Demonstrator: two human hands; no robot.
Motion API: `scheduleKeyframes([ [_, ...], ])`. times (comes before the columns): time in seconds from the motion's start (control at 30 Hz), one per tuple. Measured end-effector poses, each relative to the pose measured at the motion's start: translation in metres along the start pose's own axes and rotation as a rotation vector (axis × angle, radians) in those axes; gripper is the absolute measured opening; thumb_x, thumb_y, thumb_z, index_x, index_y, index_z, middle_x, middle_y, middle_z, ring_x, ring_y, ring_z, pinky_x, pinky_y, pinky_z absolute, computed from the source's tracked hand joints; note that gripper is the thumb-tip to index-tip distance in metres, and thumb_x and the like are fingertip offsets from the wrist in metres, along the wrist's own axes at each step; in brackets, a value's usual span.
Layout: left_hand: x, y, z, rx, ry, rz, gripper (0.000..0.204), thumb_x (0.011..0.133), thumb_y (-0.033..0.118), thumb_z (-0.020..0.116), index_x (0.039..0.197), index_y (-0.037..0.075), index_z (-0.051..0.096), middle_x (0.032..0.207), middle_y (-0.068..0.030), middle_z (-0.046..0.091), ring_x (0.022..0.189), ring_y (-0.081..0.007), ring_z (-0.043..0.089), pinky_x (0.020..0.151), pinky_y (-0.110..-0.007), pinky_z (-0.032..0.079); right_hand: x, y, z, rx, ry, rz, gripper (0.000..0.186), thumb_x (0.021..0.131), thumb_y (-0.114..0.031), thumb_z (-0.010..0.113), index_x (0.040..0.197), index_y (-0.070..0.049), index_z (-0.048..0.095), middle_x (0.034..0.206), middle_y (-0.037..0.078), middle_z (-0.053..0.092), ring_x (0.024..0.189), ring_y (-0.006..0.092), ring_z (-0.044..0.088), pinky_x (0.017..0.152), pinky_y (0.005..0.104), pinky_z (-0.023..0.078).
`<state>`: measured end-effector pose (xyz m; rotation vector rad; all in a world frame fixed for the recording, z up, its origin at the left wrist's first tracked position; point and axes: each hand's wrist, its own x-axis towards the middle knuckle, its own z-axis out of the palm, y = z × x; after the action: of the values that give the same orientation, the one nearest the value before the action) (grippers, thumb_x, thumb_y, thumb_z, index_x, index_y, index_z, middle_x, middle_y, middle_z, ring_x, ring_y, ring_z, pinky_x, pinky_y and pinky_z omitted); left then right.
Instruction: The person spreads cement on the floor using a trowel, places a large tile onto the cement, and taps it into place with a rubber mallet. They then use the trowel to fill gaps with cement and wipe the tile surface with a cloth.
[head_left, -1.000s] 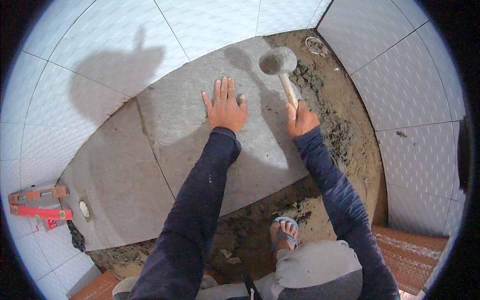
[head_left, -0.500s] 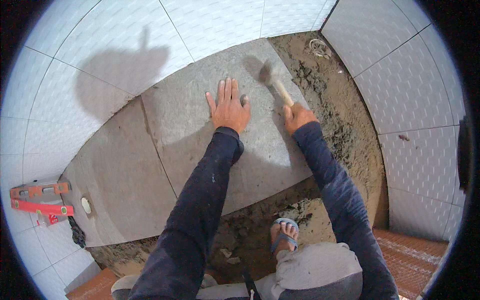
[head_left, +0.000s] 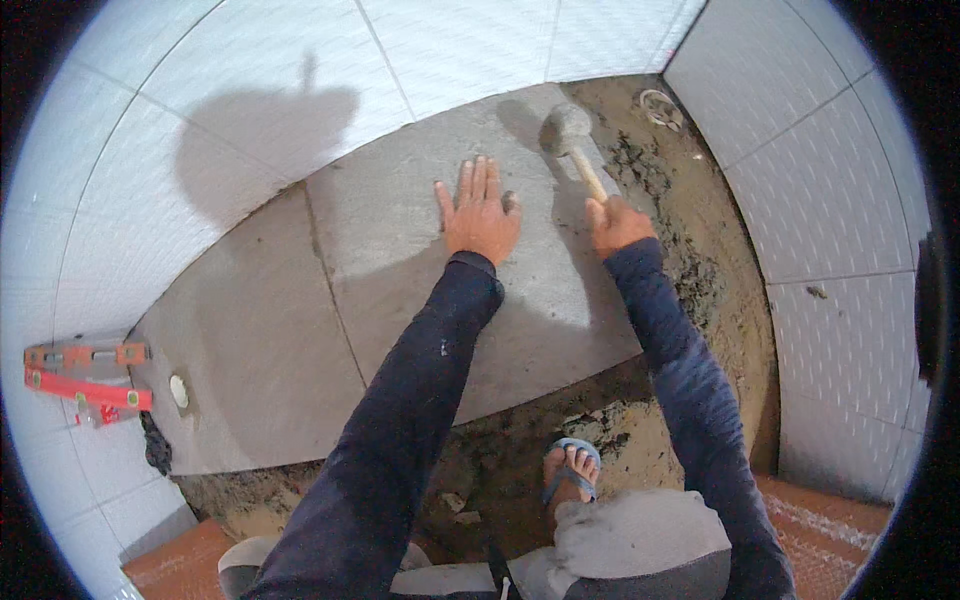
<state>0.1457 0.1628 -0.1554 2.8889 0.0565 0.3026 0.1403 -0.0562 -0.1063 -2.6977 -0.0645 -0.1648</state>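
My left hand [head_left: 482,222] lies flat on a large grey floor tile [head_left: 400,245], its fingers stretched toward the far wall. My right hand [head_left: 619,226] is wrapped round the wooden handle of a mallet [head_left: 569,130] with a dusty grey head. The mallet's head is over the tile's far right part, and a shadow lies beside it; I cannot tell whether it touches. A second grey tile [head_left: 250,340] lies to the left, a thin dark joint between the two.
Rough sandy mortar [head_left: 690,270] runs along the right and near edges of the tiles. A drain fitting [head_left: 661,109] sits in the far right corner. At the left are a red spirit level [head_left: 90,388] and a small white oval piece [head_left: 179,391]. White tiled walls [head_left: 830,190] close in the space.
The mallet's head has risen a little from the tile and swung to the right. My left hand stays flat on the tile. The whole view has shifted slightly.
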Motion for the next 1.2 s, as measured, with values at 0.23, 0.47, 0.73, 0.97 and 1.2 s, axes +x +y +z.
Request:
scheduleKeyframes([
  [0.23, -0.058, -0.073, -0.052, 0.062, 0.021, -0.043, 0.067, 0.095, 0.044, 0.05, 0.151, 0.01, 0.036, 0.158, -0.013, 0.031, 0.148, -0.0292, 0.025, 0.119, -0.059, 0.011, -0.058, 0.001, -0.011, 0.148, -0.057, 0.06, 0.044, 0.098, -0.045, 0.053, 0.084, -0.004, 0.057, 0.065, 0.022, 0.056, 0.061, 0.0434, 0.057, 0.057, 0.0473, 0.045],
  [0.47, -0.093, -0.115, -0.059, -0.001, 0.039, -0.079, 0.07, 0.094, 0.049, 0.051, 0.151, 0.011, 0.036, 0.158, -0.0139, 0.031, 0.148, -0.0301, 0.026, 0.118, -0.059, 0.013, -0.087, -0.015, -0.01, 0.196, -0.066, -0.157, 0.043, 0.099, -0.045, 0.053, 0.084, -0.005, 0.054, 0.062, 0.021, 0.057, 0.059, 0.045, 0.059, 0.053, 0.0491, 0.044],
  [0.73, -0.118, -0.133, -0.051, 0.014, 0.113, 0.169, 0.071, 0.092, 0.057, 0.051, 0.148, 0.015, 0.042, 0.153, -0.0114, 0.039, 0.145, -0.0278, 0.031, 0.116, -0.061, 0.017, -0.147, -0.001, -0.021, -0.078, -0.185, -0.342, 0.033, 0.1, -0.036, 0.055, 0.093, -0.004, 0.058, 0.062, 0.019, 0.056, 0.055, 0.0413, 0.056, 0.05, 0.0445, 0.043],
  [0.97, -0.117, -0.122, -0.073, -0.008, 0.097, 0.184, 0.061, 0.096, 0.042, 0.053, 0.144, 0.005, 0.044, 0.149, -0.0179, 0.043, 0.14, -0.034, 0.037, 0.114, -0.056, 0.026, -0.163, -0.005, -0.021, 0.025, -0.309, -0.401, 0.031, 0.097, -0.033, 0.06, 0.103, -0.003, 0.06, 0.06, 0.02, 0.058, 0.055, 0.0432, 0.06, 0.049, 0.047, 0.046],
  [1.2, -0.119, -0.131, -0.059, 0.031, 0.192, 0.207, 0.065, 0.095, 0.052, 0.051, 0.14, 0.005, 0.048, 0.145, -0.0164, 0.048, 0.136, -0.0301, 0.043, 0.112, -0.058, 0.027, -0.184, -0.023, -0.015, 0.06, -0.318, -0.409, 0.028, 0.095, -0.031, 0.063, 0.098, -0.003, 0.059, 0.06, 0.022, 0.059, 0.052, 0.0422, 0.06, 0.047, 0.0466, 0.046],
])
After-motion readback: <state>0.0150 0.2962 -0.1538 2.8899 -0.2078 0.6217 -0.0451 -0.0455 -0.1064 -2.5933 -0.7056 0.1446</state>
